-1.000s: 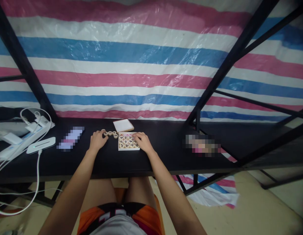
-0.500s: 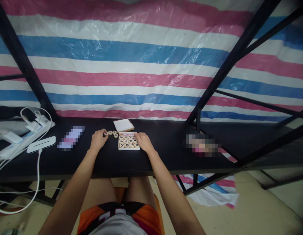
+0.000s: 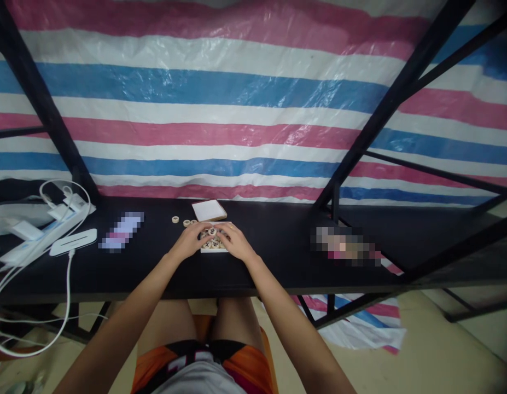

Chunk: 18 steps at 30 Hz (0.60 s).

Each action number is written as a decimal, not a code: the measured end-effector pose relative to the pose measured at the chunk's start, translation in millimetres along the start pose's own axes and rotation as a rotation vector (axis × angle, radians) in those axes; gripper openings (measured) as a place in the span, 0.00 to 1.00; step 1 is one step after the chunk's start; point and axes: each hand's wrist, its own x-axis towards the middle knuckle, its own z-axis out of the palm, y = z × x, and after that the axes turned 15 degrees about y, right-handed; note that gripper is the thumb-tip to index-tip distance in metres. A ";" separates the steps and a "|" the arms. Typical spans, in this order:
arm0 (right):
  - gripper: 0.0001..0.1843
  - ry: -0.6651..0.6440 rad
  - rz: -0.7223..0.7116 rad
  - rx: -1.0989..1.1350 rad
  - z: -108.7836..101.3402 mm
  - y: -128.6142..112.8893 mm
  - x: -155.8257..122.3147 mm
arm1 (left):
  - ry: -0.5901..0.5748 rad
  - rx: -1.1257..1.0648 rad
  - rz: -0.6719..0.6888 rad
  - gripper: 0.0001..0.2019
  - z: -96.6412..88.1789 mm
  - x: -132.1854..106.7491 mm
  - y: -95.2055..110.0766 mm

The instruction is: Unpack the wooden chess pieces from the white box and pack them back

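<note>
On desk (image 3: 286,257) — rect. box (image 3: 214,250) holds round pcs (image 3: 214,244).

From my remote seat, I see the left hand (image 3: 189,242) away from the loose pieces and over the white box (image 3: 214,251). The outermost loose piece (image 3: 175,219) now shows in full, and the one beside it is gone. The right hand (image 3: 237,241) reaches further inward, and both hands' fingertips now frame one lettered piece (image 3: 212,232).
</note>
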 end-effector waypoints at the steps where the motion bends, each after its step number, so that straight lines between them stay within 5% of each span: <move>1: 0.16 -0.009 0.003 0.004 0.2 -0.7 -0.2 | 0.000 -0.008 0.019 0.15 0.8 -0.4 0.2; 7: 0.14 -0.055 -0.001 0.013 0.8 -3.8 -0.5 | -0.009 -0.023 0.038 0.15 5.9 -1.4 -2.4; 11: 0.12 0.047 0.054 -0.022 -4.6 6.7 0.7 | 0.017 0.030 0.015 0.18 1.8 1.1 -8.3; 14: 0.11 0.185 0.181 -0.075 -13.8 23.4 0.3 | 0.106 0.245 -0.136 0.16 -9.0 2.3 -22.3; 18: 0.10 0.161 0.285 -0.101 -20.5 39.2 -1.8 | 0.082 0.605 -0.418 0.17 -24.1 -1.3 -44.4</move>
